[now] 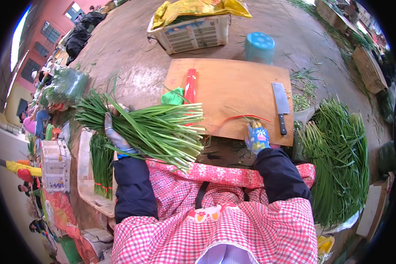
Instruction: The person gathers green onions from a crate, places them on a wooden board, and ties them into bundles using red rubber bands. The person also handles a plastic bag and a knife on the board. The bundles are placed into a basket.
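Observation:
My left hand (116, 133), in a patterned glove, grips a thick bundle of garlic chives (151, 127), its pale stem ends pointing right over the board's near left edge. My right hand (258, 136), in a blue flowered glove, is at the near edge of the wooden board (231, 85), its fingertips at a thin red tie strip (239, 116); whether they pinch it is unclear. A cleaver (280, 102) with a black handle lies at the board's right. Long red strips (191, 84) and a green cloth-like item (172, 96) lie at its left.
At right lies a large heap of chives (340, 165). A plastic crate (85, 178) at left holds red-tied chives (100, 165). Beyond the board stand a blue stool (260, 44) and a white crate (194, 34) with yellow sacking. Several people are farther off at left.

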`<state>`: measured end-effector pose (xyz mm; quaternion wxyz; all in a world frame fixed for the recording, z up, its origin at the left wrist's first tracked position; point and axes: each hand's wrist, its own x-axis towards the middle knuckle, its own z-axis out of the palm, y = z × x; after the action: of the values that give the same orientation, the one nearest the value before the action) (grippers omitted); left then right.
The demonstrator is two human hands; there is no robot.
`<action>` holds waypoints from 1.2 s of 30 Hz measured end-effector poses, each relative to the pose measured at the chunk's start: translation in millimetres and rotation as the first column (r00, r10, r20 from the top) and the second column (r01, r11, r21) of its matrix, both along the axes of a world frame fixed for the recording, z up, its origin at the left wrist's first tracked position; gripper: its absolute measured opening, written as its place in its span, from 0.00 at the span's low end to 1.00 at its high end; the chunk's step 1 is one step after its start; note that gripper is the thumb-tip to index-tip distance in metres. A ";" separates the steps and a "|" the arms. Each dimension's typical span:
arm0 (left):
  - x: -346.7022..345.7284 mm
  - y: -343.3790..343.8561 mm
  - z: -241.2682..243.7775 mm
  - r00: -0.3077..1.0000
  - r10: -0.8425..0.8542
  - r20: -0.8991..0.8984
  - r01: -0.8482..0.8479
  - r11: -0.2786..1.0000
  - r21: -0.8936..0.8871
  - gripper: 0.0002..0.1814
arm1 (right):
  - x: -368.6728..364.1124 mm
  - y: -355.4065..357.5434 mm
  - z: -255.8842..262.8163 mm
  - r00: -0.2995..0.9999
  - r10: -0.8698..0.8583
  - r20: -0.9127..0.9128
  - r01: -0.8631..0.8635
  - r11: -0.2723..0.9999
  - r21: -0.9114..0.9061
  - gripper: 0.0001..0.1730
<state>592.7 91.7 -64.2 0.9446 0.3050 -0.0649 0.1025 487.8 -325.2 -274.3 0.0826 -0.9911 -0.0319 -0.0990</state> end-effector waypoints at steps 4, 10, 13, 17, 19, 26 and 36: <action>-3.4 18.1 -12.2 0.985 -0.136 0.109 0.134 0.991 0.022 0.21 | -23.3 9.8 45.5 0.800 0.411 -0.437 -0.290 0.903 0.319 0.31; 1.0 16.3 -31.1 0.998 -0.043 0.036 0.047 0.992 -0.118 0.19 | -0.5 52.3 97.6 0.931 0.335 -0.146 0.095 0.164 0.982 0.37; 4.4 13.1 -32.0 0.995 -0.086 0.042 0.090 0.990 -0.109 0.18 | 22.3 91.6 138.2 0.917 0.394 -0.062 0.080 -0.030 0.996 0.44; 4.7 3.4 -21.1 0.996 -0.058 0.061 0.062 0.997 -0.056 0.19 | 30.2 122.6 149.3 0.810 0.574 -0.117 0.293 -0.225 0.929 0.22; 1.7 -4.4 -9.2 1.000 0.009 -0.005 -0.010 0.996 -0.090 0.21 | 16.5 110.0 155.9 0.725 0.650 -0.228 0.435 -0.176 0.883 0.12; 2.8 2.2 0.0 0.995 0.098 -0.010 -0.098 0.995 -0.031 0.16 | -31.3 35.9 117.3 0.694 0.507 -0.511 0.396 0.324 0.859 0.11; -2.7 -9.7 -13.2 0.993 -0.045 0.110 0.050 0.998 -0.049 0.17 | -9.7 152.8 145.6 0.861 0.479 -0.173 0.381 -0.380 0.843 0.17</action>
<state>590.0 82.0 -77.4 0.9493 0.2730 -0.1209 0.0981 478.1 -172.3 -128.6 0.8756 -0.4442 0.0386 0.1858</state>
